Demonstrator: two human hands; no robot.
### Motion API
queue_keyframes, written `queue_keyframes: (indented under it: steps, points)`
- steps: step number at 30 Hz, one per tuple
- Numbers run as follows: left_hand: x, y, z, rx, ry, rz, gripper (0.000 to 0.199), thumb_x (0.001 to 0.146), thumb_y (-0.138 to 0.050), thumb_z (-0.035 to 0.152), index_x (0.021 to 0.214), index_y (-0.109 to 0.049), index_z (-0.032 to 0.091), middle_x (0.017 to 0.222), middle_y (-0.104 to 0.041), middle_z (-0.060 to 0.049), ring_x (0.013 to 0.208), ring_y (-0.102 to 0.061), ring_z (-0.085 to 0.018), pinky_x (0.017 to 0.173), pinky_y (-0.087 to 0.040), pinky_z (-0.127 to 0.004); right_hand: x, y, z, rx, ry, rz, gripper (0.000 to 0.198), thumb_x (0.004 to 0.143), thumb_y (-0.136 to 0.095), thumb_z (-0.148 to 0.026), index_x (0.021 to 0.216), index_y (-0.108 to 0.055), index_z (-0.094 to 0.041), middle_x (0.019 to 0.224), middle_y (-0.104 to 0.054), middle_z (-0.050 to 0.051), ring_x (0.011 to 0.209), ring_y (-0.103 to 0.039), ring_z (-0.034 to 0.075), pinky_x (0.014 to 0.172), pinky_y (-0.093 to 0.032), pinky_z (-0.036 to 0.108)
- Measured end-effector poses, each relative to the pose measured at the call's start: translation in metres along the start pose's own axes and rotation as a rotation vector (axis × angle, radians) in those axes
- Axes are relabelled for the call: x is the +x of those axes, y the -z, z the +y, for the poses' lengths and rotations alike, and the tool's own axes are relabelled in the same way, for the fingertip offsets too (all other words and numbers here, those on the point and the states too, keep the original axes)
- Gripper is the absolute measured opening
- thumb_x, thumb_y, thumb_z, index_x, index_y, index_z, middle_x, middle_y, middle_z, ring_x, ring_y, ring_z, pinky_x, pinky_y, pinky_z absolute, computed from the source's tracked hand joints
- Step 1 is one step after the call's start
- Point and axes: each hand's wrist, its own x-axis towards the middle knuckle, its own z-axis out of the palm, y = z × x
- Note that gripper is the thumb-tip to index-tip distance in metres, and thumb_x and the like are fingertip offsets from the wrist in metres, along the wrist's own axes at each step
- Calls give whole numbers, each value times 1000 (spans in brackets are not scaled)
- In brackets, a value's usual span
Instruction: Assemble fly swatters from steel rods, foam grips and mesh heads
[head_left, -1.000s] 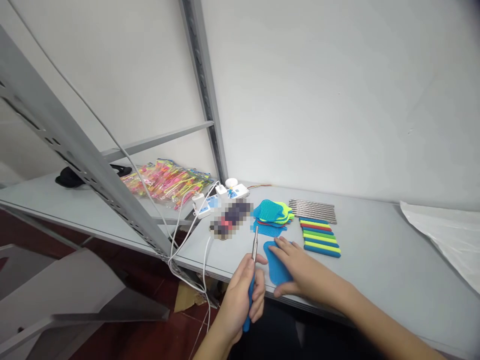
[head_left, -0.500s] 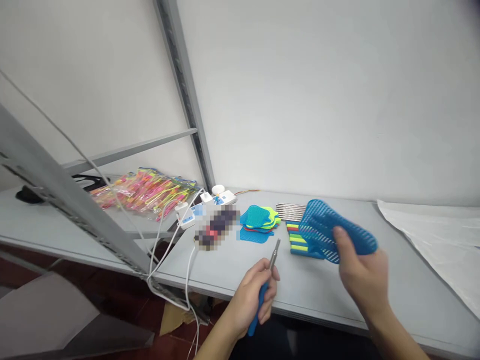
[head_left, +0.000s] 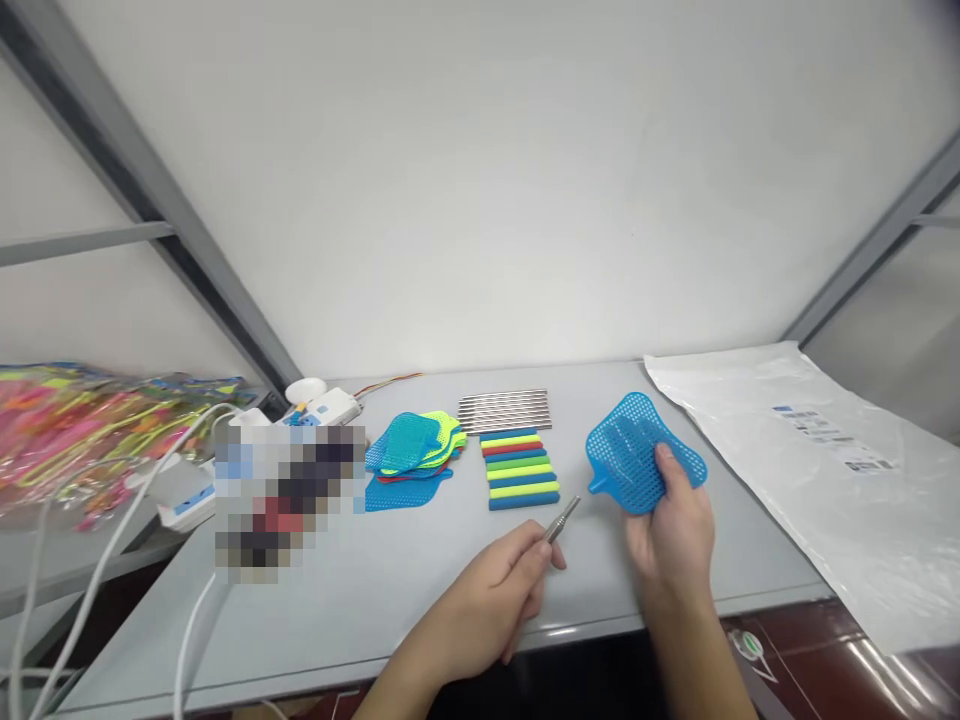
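swatter head (head_left: 637,440), blue and perforated, is held up over the right part of the grey table (head_left: 420,590) in the right hand (head_left: 679,525). the thumb presses on the near face, close to the lower right edge, and the other fingers lie behind the mesh, so the piece is pinched between them. its short stub points left, toward the other hand.

the left hand (head_left: 506,585) is clenched round a metal rod (head_left: 564,517), which projects up and to the right past the thumb and forefinger. the rod tip is near the stub, with a gap visible between them. what lies inside the fist is hidden.

left of centre on the table sits a loose stack of swatter heads (head_left: 409,445) in blue, yellow-green and red. to its right, steel rods (head_left: 504,410) lie side by side, and just in front of these is a row of coloured tubes (head_left: 521,466) in blue, yellow, red and green.

at the right, a white plastic mailer (head_left: 750,420) bearing a label (head_left: 832,438) lies over the table and past its front edge. at the left is a white power strip (head_left: 330,408); the pixelated item (head_left: 307,490) in front appears dark and red, identity not determinable.
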Motion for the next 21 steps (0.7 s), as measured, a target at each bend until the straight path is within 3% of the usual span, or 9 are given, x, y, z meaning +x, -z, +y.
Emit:
queue_keyframes:
  steps: [8, 14, 21]
  points:
    - [12, 2, 3, -15, 27, -33, 41, 95, -33, 55, 103, -51, 20, 58, -37, 9, 35, -31, -5, 33, -34, -15, -14, -2, 2, -27, 16, -83, 26, 79, -68, -34, 98, -67, -16, 94, -73, 7, 86, -69, 22, 79, -56, 40]
    - [8, 0, 6, 23, 28, -43, 41, 95, -33, 55, 100, -52, 19, 57, -37, 8, 37, -33, -6, 32, -33, -14, -7, 3, 0, -12, 83, 8, 25, 80, -67, -33, 100, -66, -17, 96, -73, 6, 89, -69, 21, 78, -57, 38]
    - [8, 0, 8, 26, 30, -43, 42, 94, -35, 55, 100, -53, 18, 57, -36, 8, 39, -32, -7, 33, -35, -14, -4, 5, 1, -28, 29, -34, 30, 78, -68, -33, 101, -66, -15, 99, -72, 9, 86, -70, 22, 77, -58, 41]
